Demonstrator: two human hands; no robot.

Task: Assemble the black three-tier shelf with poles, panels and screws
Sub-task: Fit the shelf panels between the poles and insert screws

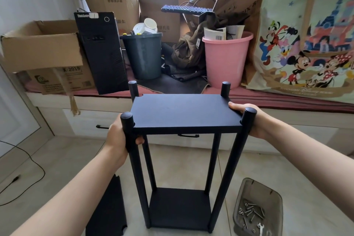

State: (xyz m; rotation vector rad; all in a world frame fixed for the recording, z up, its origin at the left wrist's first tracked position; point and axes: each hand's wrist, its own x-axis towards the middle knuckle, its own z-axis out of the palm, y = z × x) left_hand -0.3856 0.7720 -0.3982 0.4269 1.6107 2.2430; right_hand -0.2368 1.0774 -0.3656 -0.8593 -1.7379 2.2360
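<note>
Matt black panel point(183, 111) and poles point(232, 166); shiny metal screws point(251, 211) in translucent plastic tray point(249, 184); glossy pink plastic bucket point(226, 59).

Black shelf frame point(183, 113). Pink plastic bucket point(227, 59). Dark grey round bin point(143, 57). Brown cardboard box point(42, 44). Cartoon-pattern cloth bag point(306, 44). Silver screws point(251, 210).

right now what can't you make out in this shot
- Left hand fingers: head view, mostly behind the near-left pole.
- Top panel fastening: underside out of sight.
- Loose panel on the floor: cut off by the bottom edge.
- Screws in the tray: too small to count.
</note>
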